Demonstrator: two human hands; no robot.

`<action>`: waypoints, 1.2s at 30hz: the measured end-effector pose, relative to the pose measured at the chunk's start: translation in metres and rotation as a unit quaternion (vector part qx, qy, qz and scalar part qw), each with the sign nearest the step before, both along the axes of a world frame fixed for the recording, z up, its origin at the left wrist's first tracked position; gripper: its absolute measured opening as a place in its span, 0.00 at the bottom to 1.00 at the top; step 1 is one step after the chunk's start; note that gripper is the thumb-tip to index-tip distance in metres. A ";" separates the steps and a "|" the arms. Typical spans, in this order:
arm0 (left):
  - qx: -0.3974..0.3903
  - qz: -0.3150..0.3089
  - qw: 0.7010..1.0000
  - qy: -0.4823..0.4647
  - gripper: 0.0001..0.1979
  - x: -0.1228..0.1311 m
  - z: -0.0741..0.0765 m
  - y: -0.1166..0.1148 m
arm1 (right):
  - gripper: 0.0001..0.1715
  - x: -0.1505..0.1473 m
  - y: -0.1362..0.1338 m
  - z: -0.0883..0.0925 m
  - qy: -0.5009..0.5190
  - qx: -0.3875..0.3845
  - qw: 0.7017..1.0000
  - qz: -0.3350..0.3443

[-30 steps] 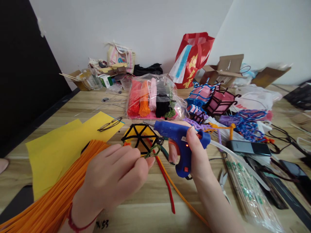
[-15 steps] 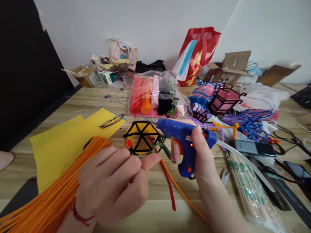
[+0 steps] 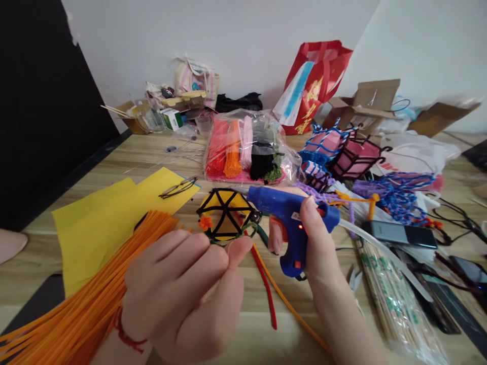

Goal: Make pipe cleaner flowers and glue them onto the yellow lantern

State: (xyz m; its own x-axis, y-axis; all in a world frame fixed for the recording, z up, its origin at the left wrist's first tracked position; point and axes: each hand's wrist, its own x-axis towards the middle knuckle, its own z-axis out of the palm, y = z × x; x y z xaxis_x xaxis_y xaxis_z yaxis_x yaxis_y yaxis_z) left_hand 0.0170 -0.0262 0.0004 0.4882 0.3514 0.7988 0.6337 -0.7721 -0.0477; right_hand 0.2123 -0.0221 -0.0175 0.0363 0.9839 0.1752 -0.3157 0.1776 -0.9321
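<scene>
My right hand (image 3: 317,238) is wrapped round a blue hot glue gun (image 3: 297,218), a finger at its orange trigger. A small red light glows on its side, and a whitish glue stick (image 3: 384,248) sticks out of the back. My left hand (image 3: 186,289) is closed in a pinch, back of the hand towards me; what its fingertips hold is hidden. Just beyond them, a green pipe cleaner loop (image 3: 250,229) shows against a yellow lantern (image 3: 216,201) with black ribs. An orange flower (image 3: 205,222) sits at the lantern's left. The nozzle points at the lantern's upper right edge.
Orange pipe cleaners (image 3: 102,289) and yellow sheets (image 3: 95,218) lie on the left. Behind stands a clear bag of coloured pipe cleaners (image 3: 247,147). On the right are pink lanterns (image 3: 357,154), scissors (image 3: 354,279), a power bank (image 3: 399,233) and bagged sticks (image 3: 391,289).
The view has shifted slightly, so the table things sit a little further right. My left thumb and index finger have drawn closer together. The glue gun has barely moved.
</scene>
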 end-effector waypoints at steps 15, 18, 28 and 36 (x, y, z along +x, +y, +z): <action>-0.037 -0.032 0.998 -0.037 0.17 0.005 0.007 -0.007 | 0.21 -0.001 -0.001 0.002 -0.004 0.003 1.000 0.009; -0.022 -0.031 0.998 -0.045 0.17 0.005 0.008 -0.007 | 0.21 -0.001 -0.001 0.001 -0.009 0.001 1.000 0.013; -0.061 0.001 0.998 0.003 0.08 0.004 0.012 -0.014 | 0.22 -0.003 -0.002 0.003 -0.011 -0.011 1.000 0.011; 0.000 -0.006 1.000 0.023 0.09 0.005 0.010 -0.013 | 0.22 -0.003 -0.002 0.004 -0.009 0.003 1.000 0.006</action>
